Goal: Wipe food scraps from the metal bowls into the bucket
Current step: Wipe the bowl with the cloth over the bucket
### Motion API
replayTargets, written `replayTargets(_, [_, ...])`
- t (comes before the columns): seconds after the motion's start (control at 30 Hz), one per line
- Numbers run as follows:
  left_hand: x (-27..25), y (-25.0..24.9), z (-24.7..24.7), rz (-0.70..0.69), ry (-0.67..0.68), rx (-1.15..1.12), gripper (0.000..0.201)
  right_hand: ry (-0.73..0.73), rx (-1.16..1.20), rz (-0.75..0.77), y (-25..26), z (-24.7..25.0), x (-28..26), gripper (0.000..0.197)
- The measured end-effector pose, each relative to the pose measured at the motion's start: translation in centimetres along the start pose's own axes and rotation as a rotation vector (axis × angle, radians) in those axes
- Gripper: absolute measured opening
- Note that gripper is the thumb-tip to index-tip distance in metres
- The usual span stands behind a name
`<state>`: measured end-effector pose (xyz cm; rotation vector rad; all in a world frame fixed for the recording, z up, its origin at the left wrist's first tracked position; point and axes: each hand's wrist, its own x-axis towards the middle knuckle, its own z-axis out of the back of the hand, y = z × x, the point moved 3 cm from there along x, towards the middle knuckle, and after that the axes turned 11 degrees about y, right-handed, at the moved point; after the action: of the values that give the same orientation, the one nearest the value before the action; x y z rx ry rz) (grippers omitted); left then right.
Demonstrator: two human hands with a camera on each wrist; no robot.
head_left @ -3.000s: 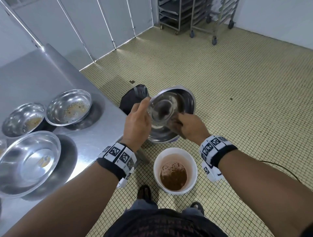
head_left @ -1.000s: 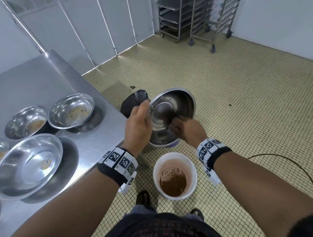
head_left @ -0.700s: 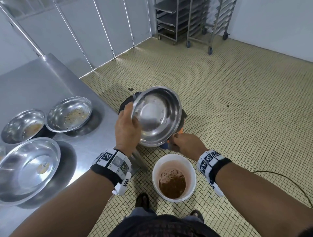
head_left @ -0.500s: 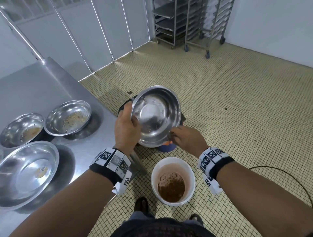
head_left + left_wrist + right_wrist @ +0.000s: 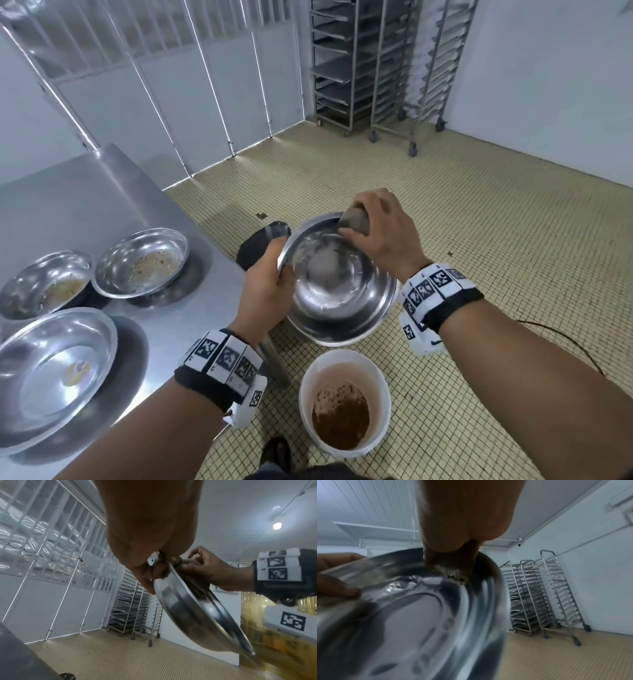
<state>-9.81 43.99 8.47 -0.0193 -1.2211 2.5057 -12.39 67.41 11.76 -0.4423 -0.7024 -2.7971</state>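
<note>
At frame centre the left hand (image 5: pixel 265 291) grips the rim of a tilted metal bowl (image 5: pixel 337 284); the right hand (image 5: pixel 383 233) clutches a brownish sponge (image 5: pixel 356 219) against its far inner wall; the white bucket (image 5: pixel 344 356) stands directly below.

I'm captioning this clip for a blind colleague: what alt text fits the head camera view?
A person's left hand grips the rim of a tilted round steel bowl while the right hand presses a grey-brown wiping pad against its far inner wall, above a white plastic bucket of brown scraps. Three more steel bowls sit on the metal table at left.
</note>
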Motion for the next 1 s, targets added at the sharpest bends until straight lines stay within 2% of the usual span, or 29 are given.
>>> replayTargets(0.1, [0.3, -0.2, 0.4, -0.006, 0.028, -0.088, 0.027, 0.045, -0.042, -0.087, -1.0, 0.4, 0.2, 0.071])
replayTargets(0.23, [0.7, -0.5, 0.8, 0.040, 0.040, -0.149, 0.031, 0.078, -0.075, -0.093, -0.9, 0.3, -0.2, 0.079])
replayTargets(0.43, [1.6, -1.0, 1.4, 0.041, 0.030, -0.146, 0.033, 0.087, -0.057, -0.102, -0.9, -0.1, -1.4, 0.052])
replayTargets(0.6, [1.9, -1.7, 1.1, 0.038, 0.053, -0.133, 0.038, 0.085, -0.097, -0.179, -1.9, 1.4, -1.4, 0.046])
replayTargets(0.83, [2.6, -2.6, 0.9, 0.024, 0.080, -0.156, 0.034, -0.056, -0.311, -0.108, -1.8, 2.8, -1.5, 0.050])
replayTargets(1.0, [2.8, -2.9, 0.9, 0.026, 0.098, -0.140, 0.034, -0.132, -0.372, -0.088, -2.8, 3.0, -1.7, 0.049])
